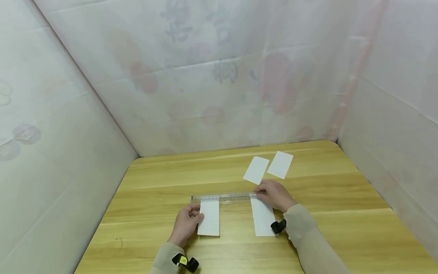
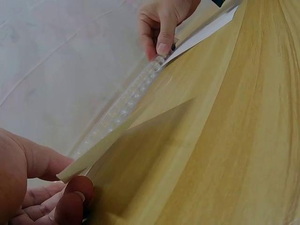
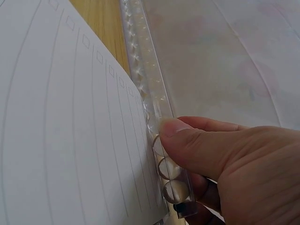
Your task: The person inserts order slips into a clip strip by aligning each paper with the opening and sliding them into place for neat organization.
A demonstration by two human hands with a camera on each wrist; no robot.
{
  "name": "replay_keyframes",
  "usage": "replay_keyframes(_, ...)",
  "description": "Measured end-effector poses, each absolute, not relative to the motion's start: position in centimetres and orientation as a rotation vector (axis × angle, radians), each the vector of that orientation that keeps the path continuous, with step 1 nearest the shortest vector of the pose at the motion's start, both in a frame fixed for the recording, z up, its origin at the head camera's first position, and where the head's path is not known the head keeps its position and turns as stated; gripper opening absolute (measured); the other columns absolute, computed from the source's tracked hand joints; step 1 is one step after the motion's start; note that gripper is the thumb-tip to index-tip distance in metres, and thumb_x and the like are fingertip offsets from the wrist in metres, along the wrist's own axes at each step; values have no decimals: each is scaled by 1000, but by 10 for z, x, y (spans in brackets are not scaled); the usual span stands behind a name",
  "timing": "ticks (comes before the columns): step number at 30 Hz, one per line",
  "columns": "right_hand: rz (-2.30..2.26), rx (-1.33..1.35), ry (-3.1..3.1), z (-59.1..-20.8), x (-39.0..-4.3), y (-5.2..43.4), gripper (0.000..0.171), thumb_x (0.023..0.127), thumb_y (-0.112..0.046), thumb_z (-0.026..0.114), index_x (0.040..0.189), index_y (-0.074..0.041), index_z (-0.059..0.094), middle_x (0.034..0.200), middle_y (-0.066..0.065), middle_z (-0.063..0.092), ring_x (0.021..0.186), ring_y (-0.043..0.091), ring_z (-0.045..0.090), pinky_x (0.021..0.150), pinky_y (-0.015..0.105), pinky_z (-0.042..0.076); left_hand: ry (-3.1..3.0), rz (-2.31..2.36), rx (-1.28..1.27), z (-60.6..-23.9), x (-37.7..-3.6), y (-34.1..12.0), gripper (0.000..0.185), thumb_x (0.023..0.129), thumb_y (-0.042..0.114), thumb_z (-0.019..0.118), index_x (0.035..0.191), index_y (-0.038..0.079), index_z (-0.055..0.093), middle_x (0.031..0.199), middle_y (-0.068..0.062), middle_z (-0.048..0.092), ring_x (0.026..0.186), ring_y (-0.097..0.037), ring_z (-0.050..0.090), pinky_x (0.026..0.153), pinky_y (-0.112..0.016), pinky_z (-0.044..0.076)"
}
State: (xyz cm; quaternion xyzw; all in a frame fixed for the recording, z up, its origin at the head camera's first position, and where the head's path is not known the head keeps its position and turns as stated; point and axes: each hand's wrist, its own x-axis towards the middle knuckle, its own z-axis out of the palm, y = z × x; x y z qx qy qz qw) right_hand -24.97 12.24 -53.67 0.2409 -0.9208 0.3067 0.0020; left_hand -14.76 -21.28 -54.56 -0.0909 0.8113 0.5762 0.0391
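The clear plastic ruler (image 1: 224, 198) lay crosswise on the wooden table (image 1: 342, 213), resting over the top ends of two white paper slips (image 1: 209, 217) (image 1: 262, 216). The right hand (image 1: 275, 195) pinched the ruler's right end, thumb on top and fingers curled beneath. The left hand (image 1: 186, 223) pinched the left slip's near corner at the ruler's other end, thumb and fingertips (image 2: 70, 204) closed on the paper's edge. Two more slips (image 1: 256, 170) (image 1: 280, 164) lay farther back, side by side and apart from the hands. The ruler looked light, stiff and smooth, likely to skate over paper unless pressed down; its ends seemed the best place to hold it. The slips looked thin and floppy, best pinched at an edge.
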Motion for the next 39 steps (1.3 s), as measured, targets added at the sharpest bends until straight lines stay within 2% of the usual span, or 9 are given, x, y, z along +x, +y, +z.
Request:
replay_keyframes(14, 972, 691, -2881, -549, -249, 135, 13, 83, -15, 76, 94, -22, 76, 86, -16, 62, 83, 7, 60, 75, 32, 51, 2471, 1745, -236, -554, -158, -202, 41, 86, 8, 69, 123, -4, 58, 92, -8, 59, 81, -20, 53, 65, -26, 48)
replay_keyframes(19, 960, 673, -2877, -550, -253, 138, 13, 83, -14, 76, 93, -22, 75, 88, -15, 63, 84, 7, 60, 76, 32, 51, 2506, 1725, -176, -554, -167, -199, 38, 87, 5, 67, 123, -5, 58, 93, -8, 59, 83, -19, 53, 68, -27, 48)
replay_keyframes(25, 835, 674, -2912, -549, -256, 140, 13, 82, -17, 77, 93, -24, 75, 90, -15, 65, 85, 8, 61, 77, 32, 51, 2496, 1705, -172, -553, -170, -197, 40, 89, 8, 66, 126, -5, 57, 97, -8, 60, 90, -21, 55, 74, -32, 50)
replay_keyframes(30, 642, 796, -2932, -541, -257, 140, 10, 82, -20, 78, 89, -26, 73, 86, -16, 63, 81, 7, 60, 74, 31, 50, 2506, 1657, -203, -551, -165, -195, 44, 90, 14, 67, 129, -3, 56, 101, -9, 61, 94, -22, 56, 74, -33, 51)
replay_keyframes(32, 558, 883, -2919, -536, -259, 139, 9, 83, -19, 77, 81, -25, 70, 78, -17, 59, 71, 5, 55, 67, 29, 47, 2521, 1645, -198, -549, -164, -193, 44, 90, 16, 67, 129, -2, 56, 101, -9, 62, 94, -22, 57, 73, -33, 51)
replay_keyframes(34, 479, 971, -2900, -529, -261, 137, 17, 84, -16, 76, 72, -22, 64, 67, -16, 51, 62, 3, 46, 59, 26, 41, 2528, 1645, -182, -547, -163, -192, 44, 91, 17, 67, 129, -2, 56, 102, -10, 63, 95, -23, 58, 74, -34, 51)
replay_keyframes(39, 308, 1155, -2857, -511, -267, 131, 32, 84, -7, 73, 62, -18, 52, 57, -12, 36, 56, 6, 30, 55, 25, 30, 2521, 1670, -147, -542, -164, -186, 48, 90, 15, 67, 131, -6, 53, 105, -12, 62, 97, -24, 58, 75, -33, 51)
